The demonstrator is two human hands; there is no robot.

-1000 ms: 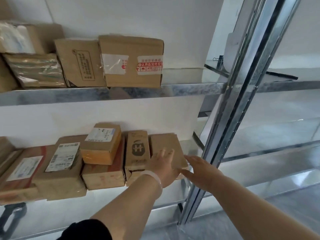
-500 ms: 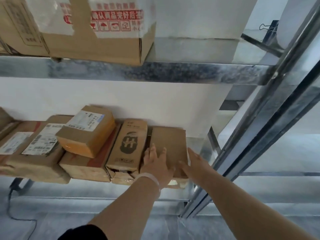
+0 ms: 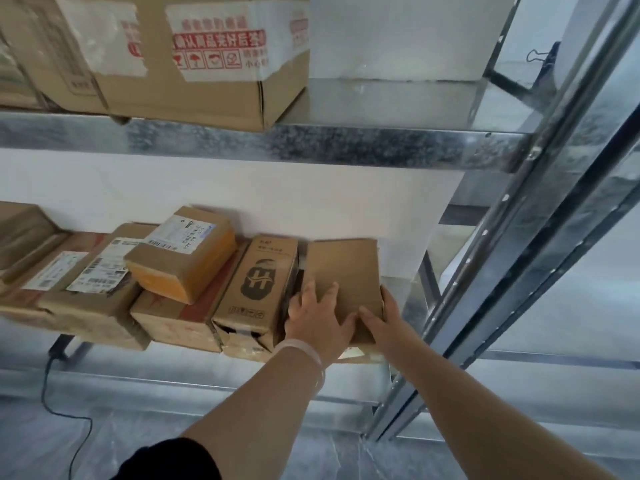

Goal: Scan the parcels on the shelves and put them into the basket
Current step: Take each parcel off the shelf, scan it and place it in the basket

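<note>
Working lower shelf (image 3: 410, 299), right end. Taking hold of plain parcel (image 3: 341, 268) lying there, touching logo box (image 3: 261, 282). Pressing left hand (image 3: 317, 320) flat on top, fingers straight; gripping right edge with right hand (image 3: 382, 322). Likely risking dragging logo box off: tight fit.

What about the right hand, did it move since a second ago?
Yes. The right hand moved left, away from the metal post, and now grips the right edge of the plain box.

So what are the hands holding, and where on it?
The plain parcel: left hand flat on its top, right hand gripping its near right edge.
</note>
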